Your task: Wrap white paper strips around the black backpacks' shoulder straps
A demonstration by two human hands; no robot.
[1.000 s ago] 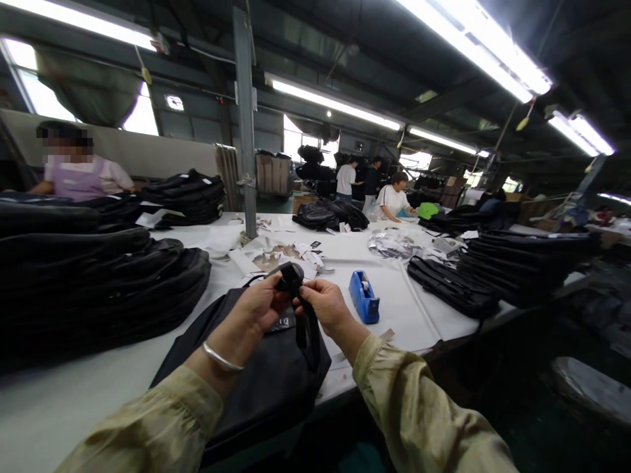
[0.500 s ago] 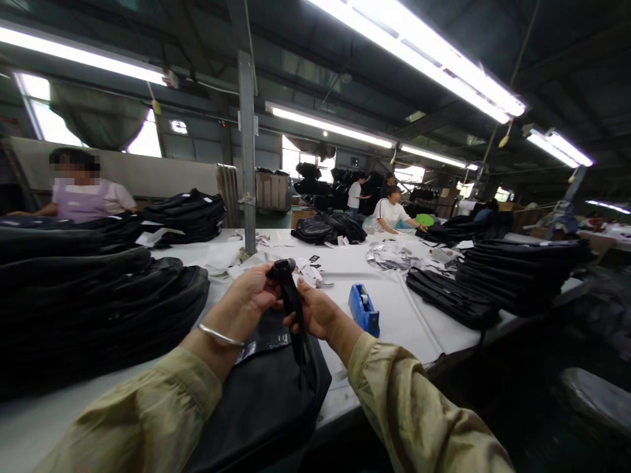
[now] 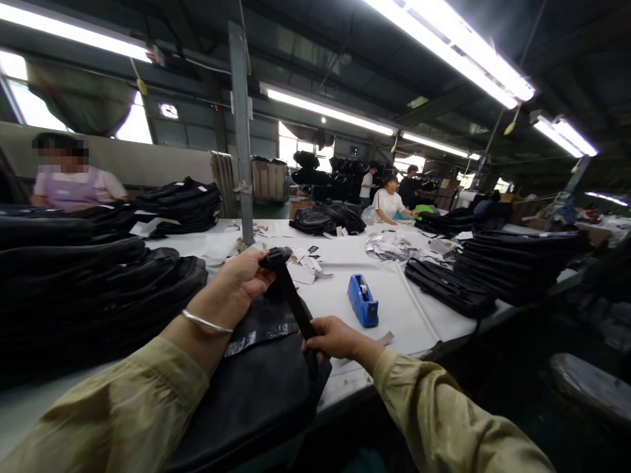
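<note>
A black bag (image 3: 256, 387) lies on the white table in front of me, with a shiny clear strip (image 3: 259, 336) across its upper part. Above it, a black strap (image 3: 294, 297) is stretched slantwise between my hands. My left hand (image 3: 244, 276) pinches its upper end, where a dark buckle-like piece (image 3: 277, 256) shows. Lower down, my right hand (image 3: 328, 336) is closed round the strap, thumb on top. Part of the strap's lower end is hidden by the fingers and blends into the dark bag.
A blue tape dispenser (image 3: 363, 301) stands right of my hands. Tall stacks of black bags rise on the left (image 3: 98, 295) and right (image 3: 517, 263). Paper scraps (image 3: 303, 266) and crumpled clear plastic (image 3: 389, 246) lie behind. Several people work farther off, one person (image 3: 79, 177) at left.
My right hand has slid down and toward me along the strap, pulling it straight. My left hand has shifted slightly left, still at the buckle end. The view has tilted a little.
</note>
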